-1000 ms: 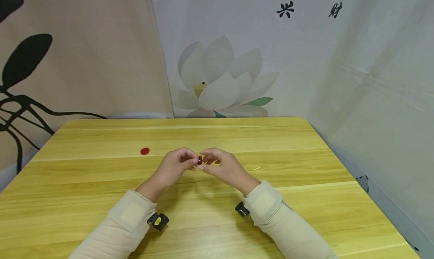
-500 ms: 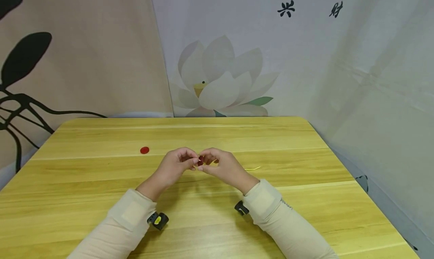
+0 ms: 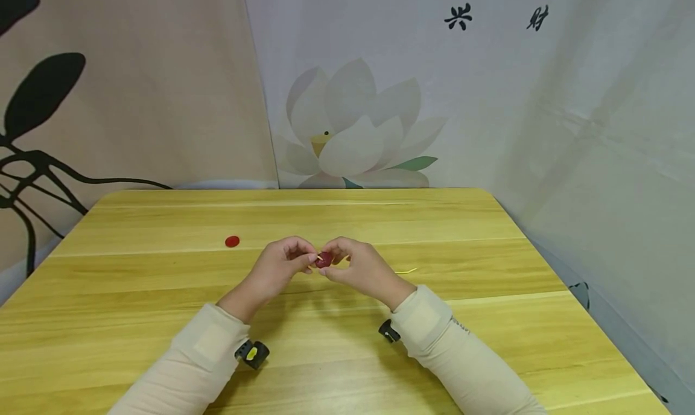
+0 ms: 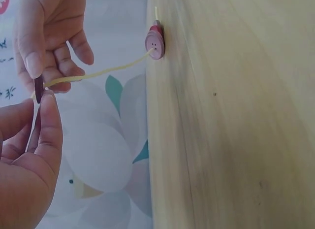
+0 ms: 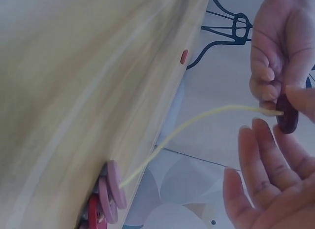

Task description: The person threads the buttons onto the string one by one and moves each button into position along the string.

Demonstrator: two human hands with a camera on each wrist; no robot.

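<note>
Above the middle of the table, my right hand point(image 3: 358, 267) pinches a dark red button point(image 3: 324, 259) between thumb and fingertips. My left hand point(image 3: 279, 269) meets it from the other side, its thumb and forefinger pinching a short bit of yellow string point(image 3: 319, 257) at the button. In the right wrist view the yellow string point(image 5: 211, 112) runs from the button in a loose curve down to several pink and red buttons point(image 5: 114, 184) strung together on the table. The left wrist view shows a pink four-holed button point(image 4: 155, 45) at the front of that stack. My right hand hides it in the head view.
A loose red button point(image 3: 232, 241) lies on the wooden table point(image 3: 163, 318), left of my hands. The string's tail point(image 3: 406, 271) lies right of my right hand. A printed cloth backdrop point(image 3: 358, 119) hangs behind the table.
The dark red button has turned from nearly edge-on so its round face shows, with yellow string visible against it. My right fingers have shifted slightly; the left hand has barely moved.
</note>
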